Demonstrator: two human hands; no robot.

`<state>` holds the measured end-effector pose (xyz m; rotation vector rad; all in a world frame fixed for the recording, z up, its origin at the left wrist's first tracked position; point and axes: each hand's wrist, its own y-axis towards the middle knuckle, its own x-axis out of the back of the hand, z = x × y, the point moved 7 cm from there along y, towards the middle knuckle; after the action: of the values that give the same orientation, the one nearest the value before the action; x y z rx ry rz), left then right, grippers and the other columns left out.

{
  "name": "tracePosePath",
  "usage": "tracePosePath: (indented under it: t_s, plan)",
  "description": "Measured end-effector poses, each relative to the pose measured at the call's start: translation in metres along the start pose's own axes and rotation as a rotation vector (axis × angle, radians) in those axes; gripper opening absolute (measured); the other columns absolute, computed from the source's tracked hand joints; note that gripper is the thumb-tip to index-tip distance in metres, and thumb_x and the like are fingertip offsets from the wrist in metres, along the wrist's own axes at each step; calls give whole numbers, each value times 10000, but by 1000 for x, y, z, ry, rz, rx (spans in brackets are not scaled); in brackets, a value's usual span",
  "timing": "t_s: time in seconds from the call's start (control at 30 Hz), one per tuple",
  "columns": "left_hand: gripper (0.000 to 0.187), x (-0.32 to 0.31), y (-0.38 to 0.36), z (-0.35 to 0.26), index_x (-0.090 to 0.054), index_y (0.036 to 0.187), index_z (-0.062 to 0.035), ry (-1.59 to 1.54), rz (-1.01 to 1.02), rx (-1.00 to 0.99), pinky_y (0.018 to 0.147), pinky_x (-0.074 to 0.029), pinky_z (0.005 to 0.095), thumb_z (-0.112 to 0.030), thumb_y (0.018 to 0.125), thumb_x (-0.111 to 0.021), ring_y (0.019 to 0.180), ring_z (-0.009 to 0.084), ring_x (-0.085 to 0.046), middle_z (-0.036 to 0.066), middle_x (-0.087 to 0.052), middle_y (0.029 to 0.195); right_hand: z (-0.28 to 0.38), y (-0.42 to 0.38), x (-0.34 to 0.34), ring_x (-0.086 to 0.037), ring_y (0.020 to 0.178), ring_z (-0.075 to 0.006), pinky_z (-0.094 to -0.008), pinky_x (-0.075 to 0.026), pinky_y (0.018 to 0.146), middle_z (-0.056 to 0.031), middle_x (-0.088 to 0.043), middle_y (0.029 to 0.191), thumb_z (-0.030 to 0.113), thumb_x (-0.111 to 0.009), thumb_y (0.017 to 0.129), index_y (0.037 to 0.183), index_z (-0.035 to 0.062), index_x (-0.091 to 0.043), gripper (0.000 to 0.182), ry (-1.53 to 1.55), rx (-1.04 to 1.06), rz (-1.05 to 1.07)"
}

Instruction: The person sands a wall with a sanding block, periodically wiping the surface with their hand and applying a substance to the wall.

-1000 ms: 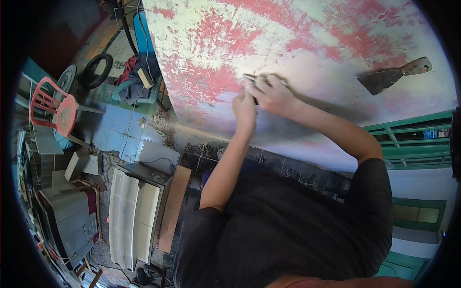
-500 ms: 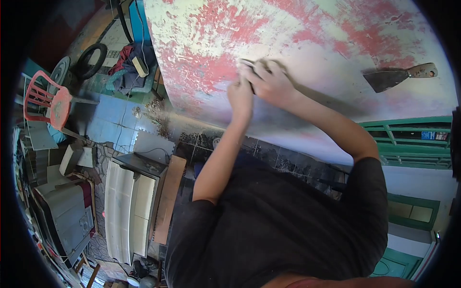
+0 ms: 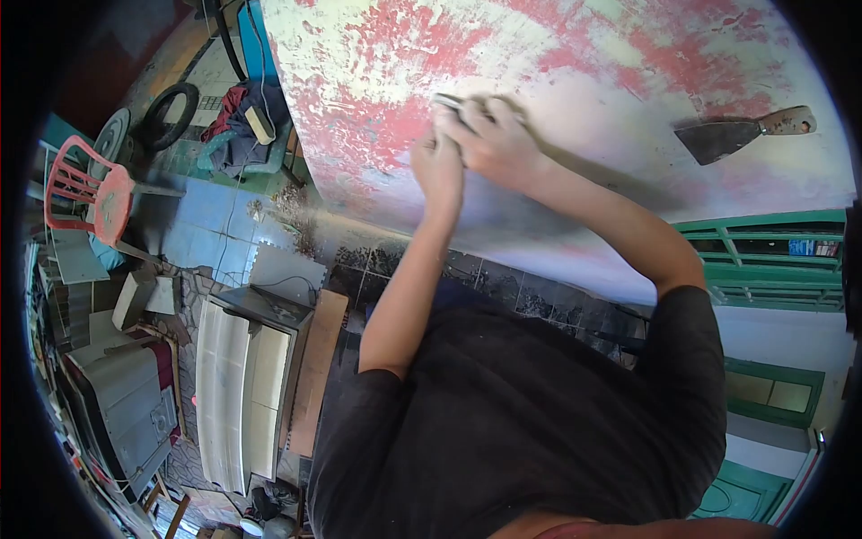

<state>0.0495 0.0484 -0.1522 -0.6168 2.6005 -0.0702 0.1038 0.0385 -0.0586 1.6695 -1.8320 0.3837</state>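
My right hand (image 3: 494,144) is closed around a thin flat piece (image 3: 448,100) with a dark edge, pressed to a painted surface (image 3: 593,99). Most of that piece is hidden by the fingers, so its kind cannot be made out. Close beside it, my left hand (image 3: 438,171) has its fingers curled in against the piece and the right hand. Patches of red show through worn cream paint around both hands, with a smoother pale area to their right. A putty knife (image 3: 718,139) with a wide dark blade and worn handle lies on the surface, away from my hands.
At the left are a red plastic chair (image 3: 112,202), a black tyre (image 3: 171,117) and a seat piled with clothes (image 3: 242,148). A long pale cabinet (image 3: 224,386) and a brown board (image 3: 319,373) are at lower left. Green slatted framing (image 3: 732,256) borders the surface at right.
Both hands have moved a little up and left across the painted surface, still together. More of the flat piece's tip shows past the fingers. The putty knife stays on the surface.
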Motion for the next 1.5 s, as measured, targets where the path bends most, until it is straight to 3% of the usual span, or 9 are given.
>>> tracePosePath:
  t_s: [0.1,0.3,0.57,0.77,0.9,0.97,1.07,1.17,1.5]
  plan:
    - [424,8,10,10,-696,865,32,-120,-93,-79,589,-456,341,-277,1102,-528,645,130,-581,84,-644,690,1,1,-1,-596,1111,-265,-411,-477,876,-52,-647,1174,226,-653,850,1203,-16,-732,436,-36,12,10]
    - [470,-55,-35,0,-663,807,45,83,187,-77,586,-436,392,-298,1095,-520,593,165,-533,124,-597,628,-36,-67,43,-595,1105,-266,-404,-480,860,-67,-659,1248,202,-660,839,1206,-14,-732,432,3,-24,-15]
    - [485,30,24,10,-675,787,40,47,-116,-47,570,-420,366,-303,1096,-528,604,136,-523,61,-619,635,10,19,-4,-584,1130,-252,-399,-471,859,-60,-670,1168,184,-666,834,1085,7,-774,325,-32,-32,-46]
    - [603,43,-10,-19,-688,812,11,142,102,-28,564,-391,307,-428,1140,-437,598,89,-478,37,-617,662,8,11,18,-586,1088,-234,-392,-470,875,-44,-704,1209,182,-682,828,1061,42,-790,292,126,-217,-108]
    - [586,51,-48,-19,-677,893,-5,142,136,-58,597,-417,278,-479,1134,-430,635,87,-511,55,-645,746,-3,-32,35,-618,974,-191,-353,-498,834,-55,-742,1160,178,-706,888,1089,61,-787,246,651,-539,-277]
    - [495,57,-55,-12,-683,959,-5,171,138,-92,621,-434,278,-456,1100,-534,669,93,-528,53,-658,780,5,-71,0,-663,881,-158,-326,-531,760,-67,-757,1106,241,-679,1014,1098,45,-773,233,1477,-1133,-357]
    - [397,60,-64,-18,-699,1135,14,348,155,-72,748,-499,283,-358,1001,-727,841,111,-589,63,-715,985,40,-104,-25,-706,834,-147,-314,-567,702,-89,-759,1078,319,-588,1097,1124,35,-752,329,2178,-1455,-248]
    - [413,49,-73,-26,-683,1205,32,280,276,-102,803,-526,293,-320,996,-740,888,119,-606,61,-722,1037,56,-96,-6,-725,817,-150,-312,-600,717,-86,-753,1041,323,-558,1107,1165,29,-727,344,2545,-1561,-461]
    - [315,29,-99,-29,-656,1188,8,120,444,-21,743,-554,247,-140,953,-805,868,95,-649,45,-705,1009,78,-101,14,-713,804,-109,-291,-612,669,-56,-725,1003,329,-540,1117,1212,11,-678,359,2691,-1552,-640]
